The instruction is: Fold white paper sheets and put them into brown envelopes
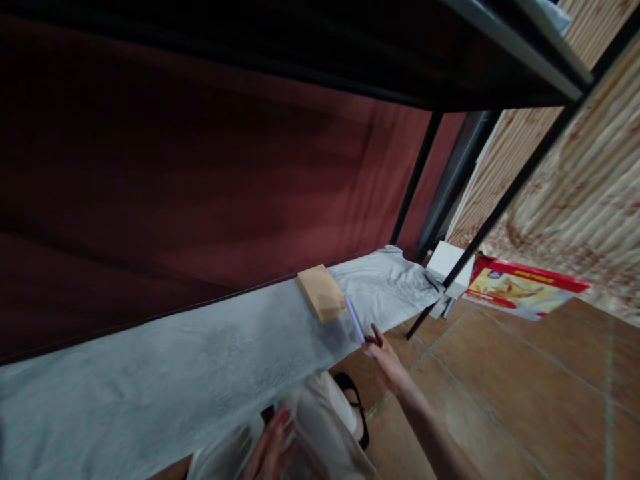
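Note:
My right hand (384,353) reaches in at the edge of a low, cloth-covered shelf (200,360). Its fingers are closed on the near end of a long, thin lavender object (354,319), whose exact kind I cannot make out. The object's far end slants up toward a tan, box-like block (321,293) lying on the grey cloth. Low in the view, my left hand (274,445) is over my lap, a little blurred, with its fingers stretched out and nothing visible in them.
A dark upper shelf (250,40) overhangs the low one, with black metal posts (417,177) at the right. Dark red fabric (225,187) hangs behind. A white box (447,260) and a red-and-yellow carton (520,288) stand on the tiled floor (505,380).

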`<state>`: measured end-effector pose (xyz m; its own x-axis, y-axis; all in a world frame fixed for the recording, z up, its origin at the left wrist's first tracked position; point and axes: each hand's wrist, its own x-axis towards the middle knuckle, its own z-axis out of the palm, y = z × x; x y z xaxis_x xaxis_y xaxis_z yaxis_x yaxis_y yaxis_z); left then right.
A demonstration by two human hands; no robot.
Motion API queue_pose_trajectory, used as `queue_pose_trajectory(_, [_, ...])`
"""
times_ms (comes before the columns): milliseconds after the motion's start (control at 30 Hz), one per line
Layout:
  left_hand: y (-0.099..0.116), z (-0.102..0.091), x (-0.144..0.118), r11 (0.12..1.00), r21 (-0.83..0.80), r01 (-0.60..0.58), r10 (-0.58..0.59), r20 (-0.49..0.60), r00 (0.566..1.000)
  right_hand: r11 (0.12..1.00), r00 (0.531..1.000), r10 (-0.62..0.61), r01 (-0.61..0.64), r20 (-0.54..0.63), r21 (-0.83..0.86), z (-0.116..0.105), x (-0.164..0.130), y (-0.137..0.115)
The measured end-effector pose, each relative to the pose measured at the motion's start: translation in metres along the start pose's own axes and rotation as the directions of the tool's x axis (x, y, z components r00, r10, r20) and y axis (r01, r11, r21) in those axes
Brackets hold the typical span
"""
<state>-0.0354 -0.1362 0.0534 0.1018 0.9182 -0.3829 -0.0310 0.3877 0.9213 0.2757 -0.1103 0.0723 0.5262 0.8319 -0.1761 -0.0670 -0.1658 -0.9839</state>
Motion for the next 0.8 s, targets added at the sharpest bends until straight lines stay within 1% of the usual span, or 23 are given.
queue_pose_trajectory(33, [0.002, 0.015, 0.003, 0.989, -0.126, 0.075, -0.072, 0.036, 0.997, 0.998, 0.997, -0.015, 0.01, 0.072, 0.065, 0.011, -0.022, 0.005])
queue_pose_trajectory(67, [0.006, 0.027, 0.005, 0.961, -0.226, 0.161, -0.143, 0.093, 0.985, 0.992, 0.988, -0.052, 0.035, 0.144, 0.119, 0.023, -0.043, 0.009])
queue_pose_trajectory(100, [0.01, 0.036, 0.007, 0.921, -0.298, 0.252, -0.215, 0.154, 0.964, 0.987, 0.974, -0.091, 0.059, 0.21, 0.152, 0.037, -0.064, 0.013])
queue_pose_trajectory(133, [0.015, 0.043, 0.008, 0.879, -0.354, 0.319, -0.267, 0.187, 0.945, 0.983, 0.956, -0.125, 0.083, 0.265, 0.162, 0.053, -0.082, 0.018])
queue_pose_trajectory(167, [0.019, 0.048, 0.007, 0.868, -0.374, 0.326, -0.266, 0.203, 0.942, 0.984, 0.941, -0.154, 0.118, 0.302, 0.132, 0.068, -0.099, 0.021])
queue_pose_trajectory(200, [0.024, 0.049, 0.005, 0.858, -0.391, 0.334, -0.27, 0.21, 0.94, 0.984, 0.938, -0.18, 0.171, 0.296, 0.058, 0.083, -0.112, 0.025])
queue_pose_trajectory(233, [0.028, 0.049, 0.002, 0.846, -0.414, 0.336, -0.274, 0.203, 0.94, 0.971, 0.94, -0.221, 0.237, 0.258, -0.033, 0.097, -0.124, 0.029])
queue_pose_trajectory(267, [0.032, 0.047, -0.002, 0.834, -0.44, 0.332, -0.275, 0.19, 0.942, 0.943, 0.931, -0.28, 0.313, 0.236, -0.117, 0.109, -0.134, 0.033])
queue_pose_trajectory(333, [0.037, 0.04, -0.01, 0.795, -0.511, 0.327, -0.292, 0.149, 0.945, 0.866, 0.891, -0.381, 0.437, 0.248, -0.241, 0.126, -0.148, 0.039])
queue_pose_trajectory(400, [0.04, 0.031, -0.016, 0.75, -0.581, 0.317, -0.317, 0.106, 0.942, 0.814, 0.86, -0.413, 0.497, 0.301, -0.301, 0.133, -0.156, 0.041])
queue_pose_trajectory(500, [0.043, 0.016, -0.019, 0.698, -0.652, 0.297, -0.342, 0.062, 0.938, 0.788, 0.824, -0.386, 0.528, 0.415, -0.317, 0.13, -0.159, 0.034])
queue_pose_trajectory(567, [0.044, 0.006, -0.019, 0.685, -0.678, 0.267, -0.319, 0.051, 0.947, 0.802, 0.83, -0.374, 0.514, 0.415, -0.306, 0.128, -0.155, 0.023])
queue_pose_trajectory(633, [0.043, 0.0, -0.019, 0.673, -0.693, 0.259, -0.299, 0.065, 0.952, 0.849, 0.854, -0.326, 0.453, 0.405, -0.273, 0.13, -0.15, 0.011])
queue_pose_trajectory(667, [0.043, -0.003, -0.019, 0.665, -0.697, 0.268, -0.302, 0.078, 0.95, 0.87, 0.857, -0.293, 0.423, 0.424, -0.253, 0.132, -0.148, 0.006])
queue_pose_trajectory(733, [0.041, -0.006, -0.02, 0.658, -0.698, 0.284, -0.319, 0.084, 0.944, 0.886, 0.843, -0.278, 0.41, 0.46, -0.216, 0.137, -0.147, -0.002])
queue_pose_trajectory(800, [0.039, -0.007, -0.022, 0.665, -0.689, 0.288, -0.332, 0.074, 0.941, 0.89, 0.838, -0.277, 0.408, 0.471, -0.202, 0.141, -0.149, -0.007])
